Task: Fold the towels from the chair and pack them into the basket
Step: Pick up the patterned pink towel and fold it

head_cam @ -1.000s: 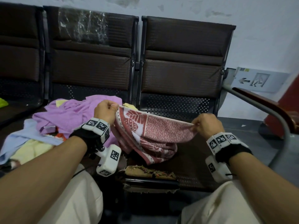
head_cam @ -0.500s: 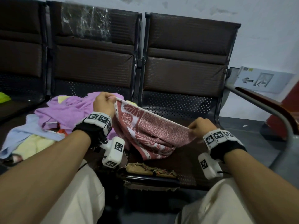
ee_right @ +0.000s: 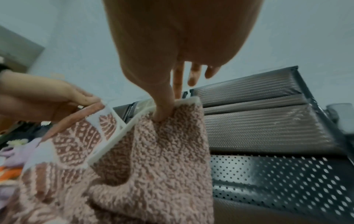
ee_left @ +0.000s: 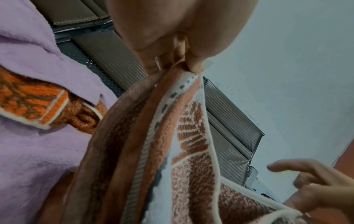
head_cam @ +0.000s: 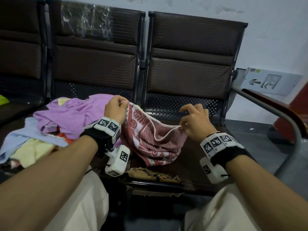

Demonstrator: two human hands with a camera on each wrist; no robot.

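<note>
A: Left hand (head_cam: 115, 110) pinches one corner of the red patterned towel (head_cam: 150, 139); right hand (head_cam: 195, 124) pinches the hem, other fingers spread.

B: The top edge sags between them, running left to right. The rest droops onto the chair seat (head_cam: 191, 165), bunched. The left hand sits higher, beside the towel pile (head_cam: 66, 117).

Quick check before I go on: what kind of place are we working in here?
Probably a public waiting area: a row of linked dark brown metal bench seats with perforated panels, a grey exit-arrow wall sign, and a plain pale painted wall.
</note>
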